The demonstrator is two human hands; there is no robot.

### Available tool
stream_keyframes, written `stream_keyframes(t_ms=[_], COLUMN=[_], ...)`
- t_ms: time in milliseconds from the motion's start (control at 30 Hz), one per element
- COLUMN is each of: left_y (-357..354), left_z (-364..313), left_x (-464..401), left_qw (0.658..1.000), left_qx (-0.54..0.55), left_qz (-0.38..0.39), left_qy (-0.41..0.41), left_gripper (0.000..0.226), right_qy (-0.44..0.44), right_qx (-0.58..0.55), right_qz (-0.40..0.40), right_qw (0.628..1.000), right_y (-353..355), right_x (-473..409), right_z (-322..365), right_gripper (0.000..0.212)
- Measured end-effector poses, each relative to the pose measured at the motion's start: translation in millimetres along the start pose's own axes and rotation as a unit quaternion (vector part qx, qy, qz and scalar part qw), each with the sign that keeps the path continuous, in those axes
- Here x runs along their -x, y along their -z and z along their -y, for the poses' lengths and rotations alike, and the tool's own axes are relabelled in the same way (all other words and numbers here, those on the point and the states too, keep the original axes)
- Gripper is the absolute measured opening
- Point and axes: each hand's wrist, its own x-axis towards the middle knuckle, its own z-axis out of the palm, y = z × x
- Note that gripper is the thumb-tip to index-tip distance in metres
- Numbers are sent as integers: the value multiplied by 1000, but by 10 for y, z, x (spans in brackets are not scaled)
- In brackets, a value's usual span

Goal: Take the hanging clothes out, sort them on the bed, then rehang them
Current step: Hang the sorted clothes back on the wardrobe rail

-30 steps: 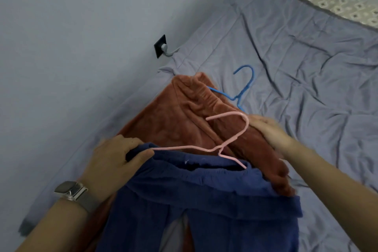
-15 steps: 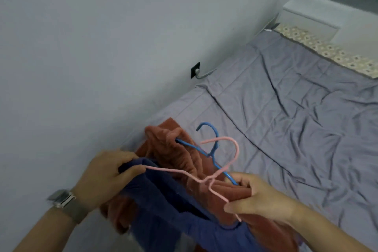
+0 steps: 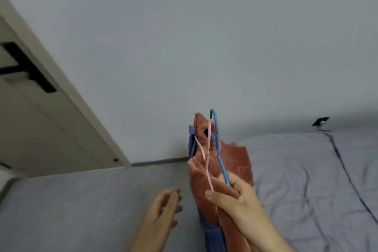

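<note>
The right hand [image 3: 235,196] grips a bunch of clothes and hangers, fingers [image 3: 212,194] curled round the lower ends of a thin pink wire hanger [image 3: 207,155] and a blue wire hanger [image 3: 218,145], both hooks pointing up. On them hang a rust-brown velvety garment [image 3: 235,161] and a dark blue fabric garment [image 3: 191,143] — the blue one just behind the brown, on its left side. The bundle is held in the air in front of the grey wall [image 3: 204,37], above the edge of the bed with its grey-lilac quilted cover [image 3: 306,180]. The left hand [image 3: 163,208] is apart from the bundle, holding nothing, fingers loosely bent. A black wall socket [image 3: 320,121] sits just above the bed — a pale door [image 3: 41,129] stands at left.
</note>
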Motion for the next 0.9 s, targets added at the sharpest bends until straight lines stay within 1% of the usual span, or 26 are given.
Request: stream_keyframes(t_ms=[67, 100, 133, 167, 233, 300, 367, 467, 500, 533, 600, 633, 700, 800, 833, 900], left_y=[374, 540, 691, 841, 1108, 1350, 1547, 1692, 1735, 1774, 1839, 1862, 1889, 1885, 1881, 1873], left_z=[80, 107, 122, 131, 111, 90, 71, 57, 83, 117, 215, 245, 322, 479, 555, 727], left_x=[350, 489, 630, 772, 1045, 1326, 1585, 1917, 2009, 2092, 2255, 2347, 2536, 2890, 3028, 3340], left_qw=[993, 986, 979, 971, 957, 946, 929, 912, 905, 898, 885, 880, 865, 818, 802, 770], left_qx=[83, 124, 165, 206, 261, 244, 220, 222, 209, 183, 142, 138, 149, 160, 163, 172], left_qz=[-18, -28, -42, -61, -121, -212, -287, -332, -360, -389, -435, -446, -466, -533, -555, -595], left_qy=[83, 105, 110, 102, 48, -31, -76, -89, -89, -88, -84, -86, -109, -142, -148, -152], left_gripper=[22, 27, 31, 32, 26, 19, 16, 15, 13, 13, 14, 13, 7, 26, 30, 28], right_qy=[3, 0, 1, -1, -10, -13, -8, -1, 2, 4, 13, 18, 27, 31, 26, 25], right_qx=[21, 35, 49, 65, 115, 166, 218, 296, 307, 312, 316, 315, 305, 313, 308, 301], right_qz=[49, 76, 105, 131, 171, 221, 278, 340, 364, 390, 438, 462, 517, 585, 599, 627], right_qw=[999, 996, 993, 989, 978, 961, 935, 893, 879, 866, 842, 829, 799, 748, 739, 718], right_y=[-498, -732, -959, -1171, -1528, -1783, -1981, -2244, -2322, -2398, -2533, -2597, -2719, -2857, -2886, -2941], right_x=[152, 227, 302, 377, 522, 658, 783, 1001, 1086, 1158, 1306, 1378, 1542, 1832, 1924, 2114], right_z=[35, 47, 49, 30, -25, -109, -187, -260, -257, -262, -247, -237, -205, -184, -206, -268], right_gripper=[42, 32, 31, 34, 35, 26, 22, 24, 26, 27, 21, 20, 26, 29, 30, 32])
